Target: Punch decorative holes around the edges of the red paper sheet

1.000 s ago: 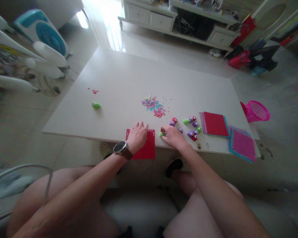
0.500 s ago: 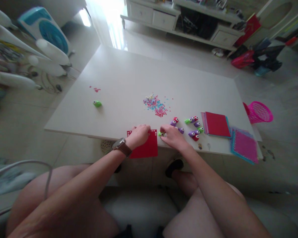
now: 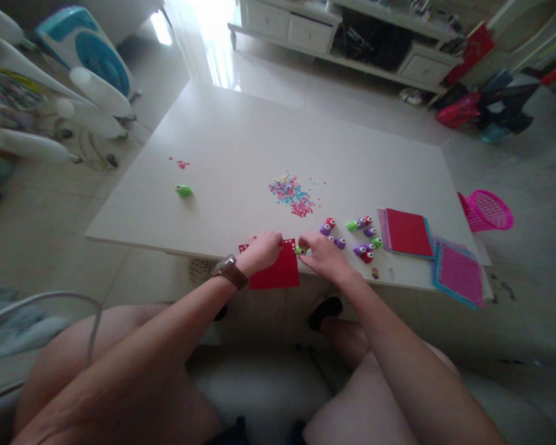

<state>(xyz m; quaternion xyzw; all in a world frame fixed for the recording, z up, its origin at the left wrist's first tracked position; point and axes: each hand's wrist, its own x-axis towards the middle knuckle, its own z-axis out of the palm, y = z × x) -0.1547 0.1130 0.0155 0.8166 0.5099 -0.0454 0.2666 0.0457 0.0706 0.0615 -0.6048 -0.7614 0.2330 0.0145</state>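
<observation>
A red sheet of paper (image 3: 278, 273) hangs partly over the table's near edge, with a row of punched holes along its top. My left hand (image 3: 265, 250), a watch on its wrist, is closed on the sheet's upper edge. At the sheet's top right corner, my right hand (image 3: 324, 252) is closed round a small green craft punch (image 3: 301, 251) with an eye-like button. Its fingers partly cover the punch. Just right of that hand lie several purple, red and green punches (image 3: 364, 250) of the same kind. Another green punch (image 3: 183, 191) sits alone on the left.
A heap of coloured paper bits (image 3: 293, 194) lies mid-table, with a few red bits (image 3: 182, 164) at left. Stacked red sheets (image 3: 408, 232) and pink and blue sheets (image 3: 459, 272) are on the right. Beyond the table (image 3: 241, 136) stands a pink basket (image 3: 491, 210).
The red sheet has shifted slightly right, toward the green punch. Both hands keep their hold almost in place. The whole view has moved a little.
</observation>
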